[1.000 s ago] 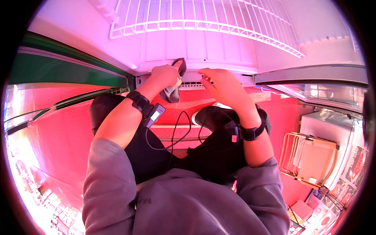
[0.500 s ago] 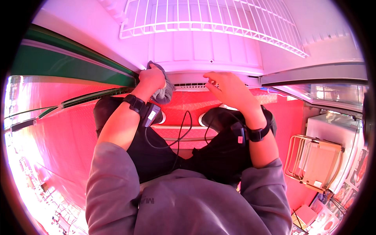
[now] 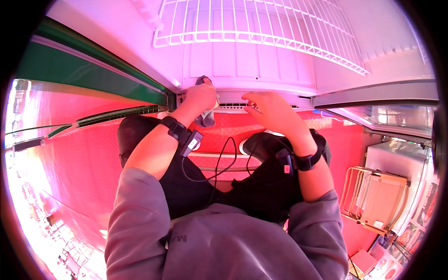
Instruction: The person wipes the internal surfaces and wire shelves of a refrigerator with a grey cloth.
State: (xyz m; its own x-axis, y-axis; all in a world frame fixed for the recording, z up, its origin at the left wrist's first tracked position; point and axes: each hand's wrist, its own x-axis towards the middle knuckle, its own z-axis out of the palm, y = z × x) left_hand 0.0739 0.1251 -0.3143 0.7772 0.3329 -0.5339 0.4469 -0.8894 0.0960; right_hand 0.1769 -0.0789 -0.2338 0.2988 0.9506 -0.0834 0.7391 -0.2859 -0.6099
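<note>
My left hand (image 3: 201, 97) is closed round a grey cloth (image 3: 206, 120) at the left part of the front sill (image 3: 284, 102) of a white cabinet with a wire shelf. One end of the cloth pokes out past my fingers onto the cabinet floor, and the rest hangs below the hand over the sill's edge. To the right, my right hand (image 3: 270, 108) hovers by the dark vent slots (image 3: 232, 106) in the sill. Its fingers are loosely bent, thumb apart from them, with nothing visible in it.
A white wire shelf (image 3: 261, 37) spans the cabinet above the bare cabinet floor (image 3: 224, 63). The green-edged door (image 3: 88, 70) stands at left, a glass door (image 3: 401, 112) at right. A folding chair (image 3: 378, 196) leans at right. Cables (image 3: 219, 175) run between my wrist devices.
My left hand has slid to the right along the sill with the cloth. My right hand stays nearly in place, and the whole view has shifted slightly.
</note>
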